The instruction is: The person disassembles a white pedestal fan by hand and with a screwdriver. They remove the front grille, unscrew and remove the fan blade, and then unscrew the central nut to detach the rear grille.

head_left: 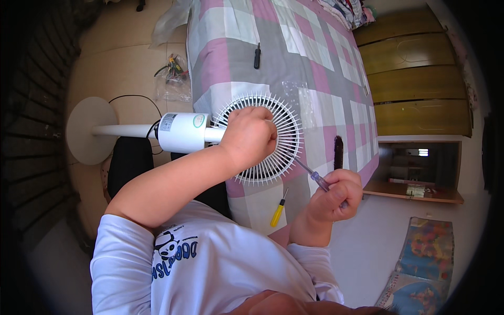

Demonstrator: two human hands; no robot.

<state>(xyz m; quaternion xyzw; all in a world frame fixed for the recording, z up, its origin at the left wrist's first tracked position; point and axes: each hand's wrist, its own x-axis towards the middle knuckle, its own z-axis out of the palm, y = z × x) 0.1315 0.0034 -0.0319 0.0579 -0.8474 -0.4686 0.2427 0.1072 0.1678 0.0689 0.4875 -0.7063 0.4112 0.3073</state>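
A white electric fan lies on its side, its spoked round grille (287, 139) resting on the bed's edge. Over the middle of that grille my left hand (251, 135) is closed, fingers curled downward; what they grip is hidden. My right hand (336, 197) is wrapped round a screwdriver (319, 181) with a clear purple handle. Its metal shaft points at the grille's right rim; I cannot tell whether the tip touches. The fan's white motor housing (181, 132) and pole (122, 130) reach left to a round base (90, 131).
A yellow screwdriver (278, 212) and a black one (257, 56) lie on the checked bedspread (210, 58). A dark elongated object (338, 152) is beyond my right hand. Clear plastic bags (173, 86) and a black cord (134, 96) are at left. Wooden drawers (415, 84) stand at right.
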